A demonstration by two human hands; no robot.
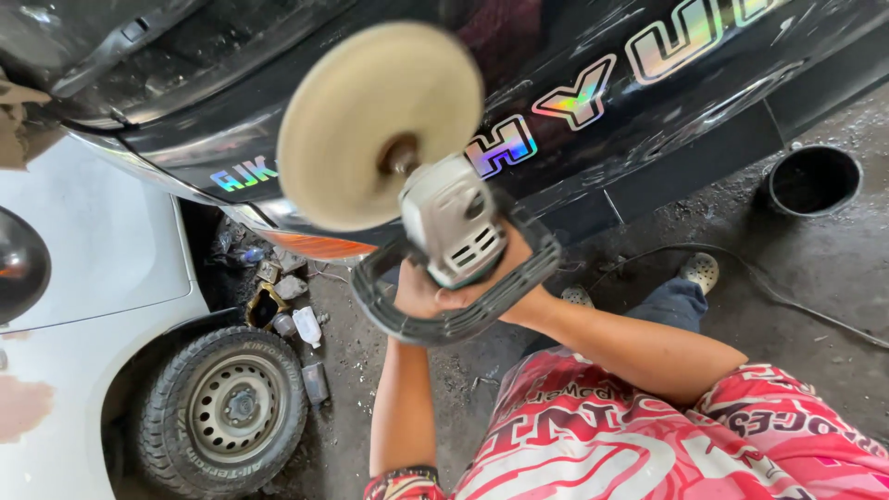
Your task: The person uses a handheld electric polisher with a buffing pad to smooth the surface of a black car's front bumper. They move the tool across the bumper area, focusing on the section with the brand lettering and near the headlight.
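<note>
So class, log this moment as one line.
hands: both hands grip grey polisher | cream round pad: blurred, off black car panel

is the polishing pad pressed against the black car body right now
No, the round cream pad of the polisher faces the camera, lifted off the black car body, with both hands on its loop handle.

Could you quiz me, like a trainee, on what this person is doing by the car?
1. True or false: both hands are on the polisher.
2. What colour is the car panel behind the round pad: A white, B black, C red?
3. What stands on the ground at the upper right?

Key:
1. True: the left hand and the right hand meet at its loop handle.
2. B.
3. A dark bucket.
</note>
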